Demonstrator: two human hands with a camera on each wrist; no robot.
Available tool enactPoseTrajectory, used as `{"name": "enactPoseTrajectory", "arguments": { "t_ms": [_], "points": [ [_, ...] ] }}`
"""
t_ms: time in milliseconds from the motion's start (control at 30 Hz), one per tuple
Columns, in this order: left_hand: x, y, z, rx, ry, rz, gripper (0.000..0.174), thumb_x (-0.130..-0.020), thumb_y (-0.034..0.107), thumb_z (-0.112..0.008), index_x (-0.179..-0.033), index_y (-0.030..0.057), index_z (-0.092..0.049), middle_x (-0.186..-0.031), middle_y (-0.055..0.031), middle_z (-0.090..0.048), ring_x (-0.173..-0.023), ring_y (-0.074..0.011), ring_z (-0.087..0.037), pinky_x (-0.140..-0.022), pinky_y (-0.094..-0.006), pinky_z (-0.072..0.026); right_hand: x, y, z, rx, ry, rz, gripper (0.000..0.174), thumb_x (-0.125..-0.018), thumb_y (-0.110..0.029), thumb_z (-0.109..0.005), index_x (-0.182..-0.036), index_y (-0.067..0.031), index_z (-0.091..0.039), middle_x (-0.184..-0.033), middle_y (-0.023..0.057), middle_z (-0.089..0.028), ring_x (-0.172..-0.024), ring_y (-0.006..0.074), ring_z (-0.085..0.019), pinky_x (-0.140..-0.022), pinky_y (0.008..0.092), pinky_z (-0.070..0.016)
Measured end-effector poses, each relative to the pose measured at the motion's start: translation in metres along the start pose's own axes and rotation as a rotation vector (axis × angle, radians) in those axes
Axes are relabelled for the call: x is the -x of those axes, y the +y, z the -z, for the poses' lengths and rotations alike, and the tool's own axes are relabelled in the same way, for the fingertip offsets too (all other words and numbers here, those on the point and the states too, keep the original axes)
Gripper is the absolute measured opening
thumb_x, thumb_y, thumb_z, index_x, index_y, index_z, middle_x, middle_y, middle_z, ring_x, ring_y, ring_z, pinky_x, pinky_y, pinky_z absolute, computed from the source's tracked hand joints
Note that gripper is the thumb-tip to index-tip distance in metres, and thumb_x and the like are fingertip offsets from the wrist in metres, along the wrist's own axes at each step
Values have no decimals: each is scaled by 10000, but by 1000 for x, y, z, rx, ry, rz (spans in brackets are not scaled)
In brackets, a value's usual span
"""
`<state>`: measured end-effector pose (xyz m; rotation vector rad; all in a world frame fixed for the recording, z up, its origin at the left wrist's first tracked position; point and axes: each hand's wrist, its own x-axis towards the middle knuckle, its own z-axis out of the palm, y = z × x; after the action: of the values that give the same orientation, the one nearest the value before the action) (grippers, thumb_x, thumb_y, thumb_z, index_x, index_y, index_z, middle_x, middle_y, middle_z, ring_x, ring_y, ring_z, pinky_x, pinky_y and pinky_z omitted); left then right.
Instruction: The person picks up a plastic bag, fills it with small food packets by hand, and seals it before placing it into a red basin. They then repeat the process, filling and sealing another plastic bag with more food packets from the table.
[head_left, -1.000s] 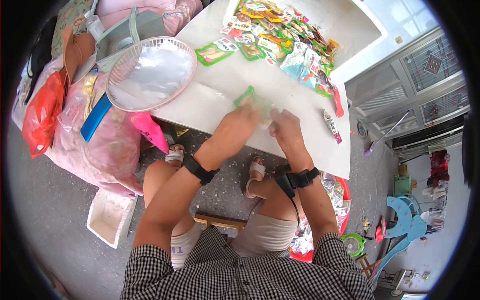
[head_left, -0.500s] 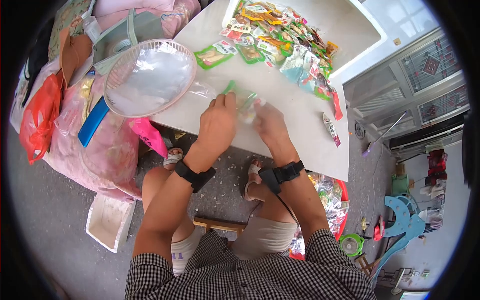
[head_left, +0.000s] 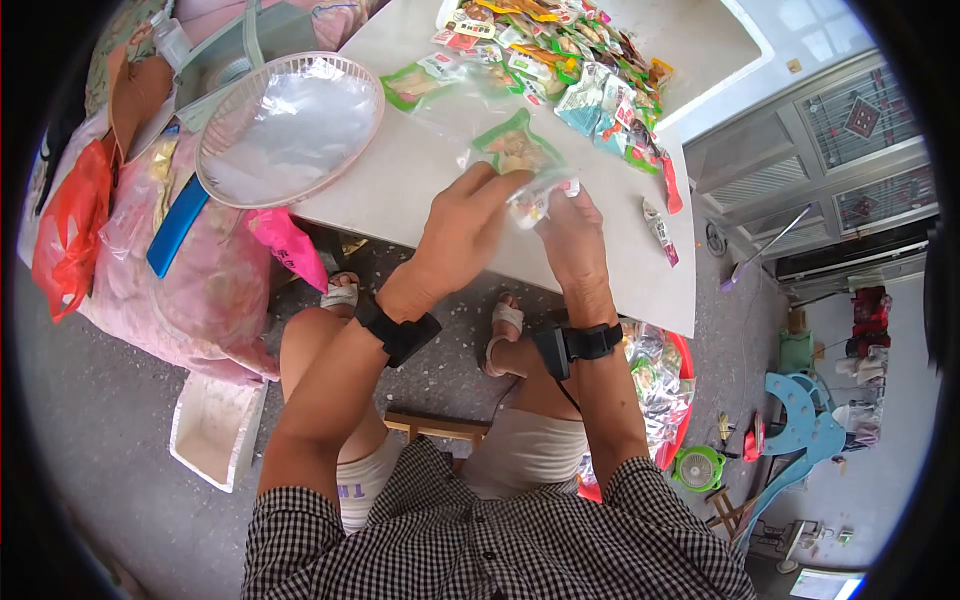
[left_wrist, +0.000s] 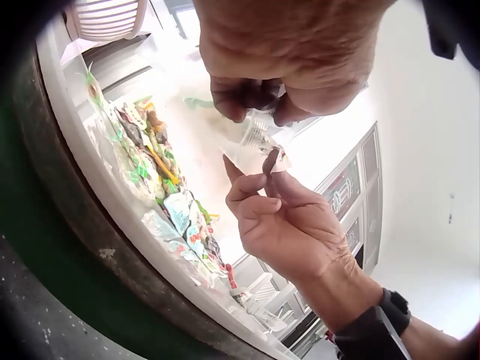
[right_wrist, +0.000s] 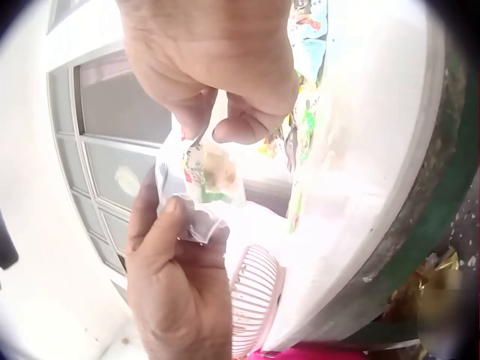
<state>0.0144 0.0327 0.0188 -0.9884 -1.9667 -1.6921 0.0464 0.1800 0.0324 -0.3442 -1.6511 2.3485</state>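
Speckled grey floor [head_left: 120, 415], pale wall [head_left: 905, 345], panelled door [head_left: 750, 165], white table [head_left: 635, 275], bright light

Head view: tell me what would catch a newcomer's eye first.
Probably the heap of colorful packets at the far side of the white table. Then the pale pink basket at left, holding translucent plastic. Nearer, the left hand pinches a clear bag and the right hand a green-edged packet.
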Motion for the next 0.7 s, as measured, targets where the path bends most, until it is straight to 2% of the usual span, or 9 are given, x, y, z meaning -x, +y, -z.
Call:
{"name": "enactPoseTrajectory", "arguments": {
  "t_ms": [33, 67, 133, 167, 233, 367, 467, 633, 700],
  "points": [
    [3, -3, -4, -71, 43, 72, 358, -718, -60, -533, -1067, 12, -565, -846, -162, -533, -734, -342, -554, -630, -382, -466, 3, -2, 2, -57, 55, 1, 194, -866, -181, -586, -920, -7, -653, -770, 46, -642, -629, 86, -549, -565, 208, -431],
    [5, -6, -8, -142, 86, 143, 351, -705, -52, -533, -1050, 8, -563, -873, -172, -553, -790, -363, -579, -648, -401, -482, 0, 1, 14, 154, 30, -63, 204, -862, -188, -595, -912, 2, -650, -759, 58, -644, -608, 88, -547, -543, 207, -431],
    [14, -22, -15, -422, -59, 220, 302, -687, -38, -552, -988, -13, -544, -859, -177, -558, -780, -357, -589, -634, -390, -497, -13, 13, 44, 575, -31, -196, 227, -852, -201, -613, -896, 19, -646, -736, 81, -649, -567, 93, -543, -499, 204, -430],
    [14, -25, -14, -568, -126, 261, 280, -678, -31, -561, -957, -23, -534, -852, -180, -561, -774, -355, -593, -627, -385, -504, -12, 11, 42, 610, -21, -233, 235, -849, -205, -617, -889, 25, -644, -729, 86, -648, -549, 94, -535, -476, 207, -424],
    [17, -28, -15, -748, -138, 198, 259, -658, -7, -590, -907, -9, -519, -823, -172, -570, -742, -326, -609, -595, -373, -516, -8, 5, 36, 682, -6, -313, 252, -843, -212, -627, -874, 38, -641, -717, 97, -646, -513, 96, -518, -432, 214, -412],
    [21, -32, -12, -1009, -220, 245, 292, -646, 28, -633, -911, 13, -512, -778, -139, -588, -688, -267, -633, -538, -346, -523, 0, 3, 34, 579, -50, -278, 224, -844, -167, -610, -888, 51, -632, -717, 105, -645, -517, 99, -524, -435, 228, -435],
    [19, -35, -10, -990, -300, 284, 299, -657, 35, -637, -928, 22, -512, -762, -126, -599, -683, -257, -649, -526, -337, -523, 4, 14, 19, 477, -59, -237, 198, -852, -123, -578, -908, 62, -621, -738, 111, -649, -524, 105, -536, -445, 231, -452],
    [14, -32, -4, -898, -339, 315, 307, -672, 22, -625, -955, 12, -508, -774, -163, -611, -702, -293, -658, -561, -357, -529, -11, 27, -4, 334, 2, -182, 194, -873, -58, -504, -976, 90, -575, -794, 141, -643, -554, 132, -566, -493, 246, -496],
    [14, -34, -3, -867, -342, 315, 309, -675, 19, -620, -963, 9, -509, -780, -173, -613, -704, -310, -656, -580, -365, -530, -25, 37, -8, 185, 59, -197, 205, -878, -48, -487, -1002, 102, -552, -839, 162, -632, -643, 163, -602, -548, 262, -524]
  ]
}}
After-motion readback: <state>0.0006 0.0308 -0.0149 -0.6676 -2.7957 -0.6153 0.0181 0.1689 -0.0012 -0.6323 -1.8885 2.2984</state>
